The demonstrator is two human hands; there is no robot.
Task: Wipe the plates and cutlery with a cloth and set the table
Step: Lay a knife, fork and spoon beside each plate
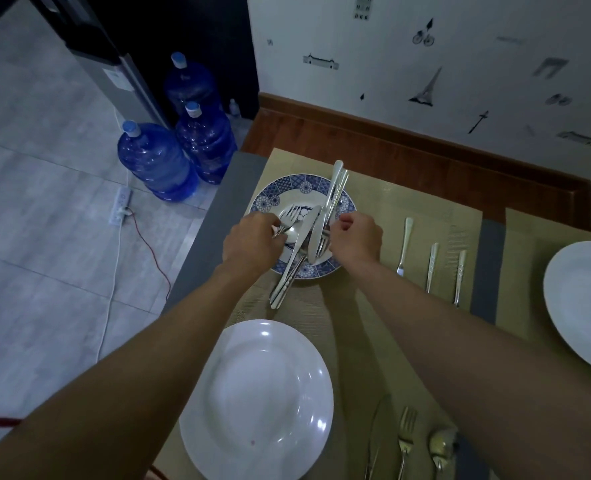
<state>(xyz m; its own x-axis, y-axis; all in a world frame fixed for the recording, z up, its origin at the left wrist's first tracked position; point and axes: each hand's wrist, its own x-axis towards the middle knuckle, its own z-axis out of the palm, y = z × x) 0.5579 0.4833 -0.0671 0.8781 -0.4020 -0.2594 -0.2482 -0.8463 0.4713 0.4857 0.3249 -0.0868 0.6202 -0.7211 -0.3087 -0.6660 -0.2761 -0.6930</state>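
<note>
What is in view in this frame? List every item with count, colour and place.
patterned plate: one, blue and white, far end of mat, under both hands
loose cutlery: several pieces, silver, piled on patterned plate
white plates: two, one near, one at right edge
laid cutlery: three pieces, silver, right of patterned plate
near cutlery: knife, fork, spoon, silver, right of near plate
placemats: two, tan, on table
water jugs: three, blue, on floor
power strip: one, white, on floor
left hand: holding forks
right hand: gripping cutlery
</note>
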